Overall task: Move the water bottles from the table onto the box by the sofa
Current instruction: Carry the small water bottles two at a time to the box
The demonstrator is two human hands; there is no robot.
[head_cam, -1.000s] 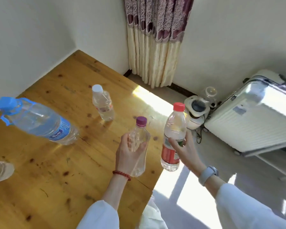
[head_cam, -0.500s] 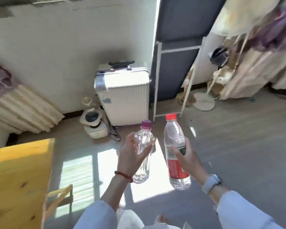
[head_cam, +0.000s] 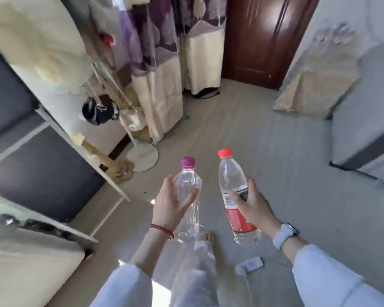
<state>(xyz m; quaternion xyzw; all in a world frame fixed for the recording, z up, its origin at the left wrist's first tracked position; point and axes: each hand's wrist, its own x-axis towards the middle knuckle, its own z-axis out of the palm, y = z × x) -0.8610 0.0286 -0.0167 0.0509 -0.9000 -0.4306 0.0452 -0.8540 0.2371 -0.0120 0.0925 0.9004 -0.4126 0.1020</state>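
Observation:
My left hand grips a clear ribbed water bottle with a purple cap, held upright over the floor. My right hand grips a taller clear water bottle with a red cap and red label, also upright, a little to the right of the first. Both bottles are carried in the air in front of me. The table is out of view, and no box shows in this frame. A grey sofa with a pale patterned cover stands at the right edge.
A grey screen on a white frame runs along the left. Hanging clothes and a patterned curtain fill the upper middle, beside a dark wooden door. A round stand base and a white power strip lie on the grey floor.
My view has swung right, away from the table and suitcase toward the door and sofa. Both hands still carry their bottles in front of me.

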